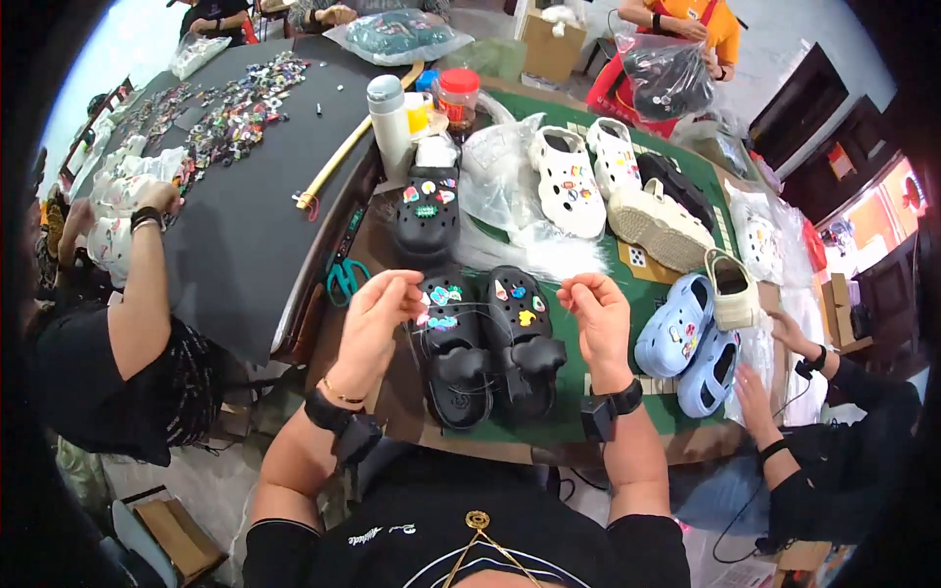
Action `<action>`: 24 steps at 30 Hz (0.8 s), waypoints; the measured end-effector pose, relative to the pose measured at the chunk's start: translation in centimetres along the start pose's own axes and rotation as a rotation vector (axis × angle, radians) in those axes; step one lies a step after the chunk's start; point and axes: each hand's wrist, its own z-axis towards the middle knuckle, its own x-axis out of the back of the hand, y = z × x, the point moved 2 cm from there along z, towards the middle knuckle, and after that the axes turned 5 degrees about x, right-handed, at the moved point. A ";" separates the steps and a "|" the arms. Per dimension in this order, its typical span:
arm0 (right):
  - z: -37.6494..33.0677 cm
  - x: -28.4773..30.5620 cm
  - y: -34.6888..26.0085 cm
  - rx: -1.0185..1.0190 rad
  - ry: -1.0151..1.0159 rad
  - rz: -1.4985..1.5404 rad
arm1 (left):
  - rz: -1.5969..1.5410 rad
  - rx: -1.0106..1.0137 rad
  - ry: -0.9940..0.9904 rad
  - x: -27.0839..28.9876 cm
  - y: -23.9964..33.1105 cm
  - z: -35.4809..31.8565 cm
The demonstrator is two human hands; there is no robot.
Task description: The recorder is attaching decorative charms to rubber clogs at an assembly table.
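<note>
Two black sandals with colourful charms, a left one (pixel 459 370) and a right one (pixel 532 358), lie side by side on the green mat (pixel 608 412) in front of me. My left hand (pixel 375 318) is closed in a pinch beside the left sandal's toe. To the right of the other sandal, my right hand (pixel 598 318) pinches too, with its fingertips raised. A thin, clear strand (pixel 472 338) seems to run across the sandals between both hands; its ends are too fine to make out. A black clog (pixel 427 220) with charms stands just beyond the left sandal.
Cream clogs (pixel 569 186), blue clogs (pixel 676 323) and clear plastic bags (pixel 495 167) crowd the table. Teal scissors (pixel 345 281), a white bottle (pixel 390 127) and a red-lidded jar (pixel 458 98) stand left. Loose charms (pixel 235 118) cover part of the grey table. Other people work around me.
</note>
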 end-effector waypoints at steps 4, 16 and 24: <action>-0.5 -4.3 -3.2 0.106 -0.123 -0.011 | 0.114 0.042 -0.166 -3.7 1.7 0.6; -3.5 -8.6 -2.3 0.223 -0.235 -0.427 | 0.497 -0.118 -0.291 -5.5 -0.5 -0.3; -3.4 -8.8 -1.7 0.252 -0.232 -0.446 | 0.497 -0.115 -0.293 -5.6 -0.8 -0.3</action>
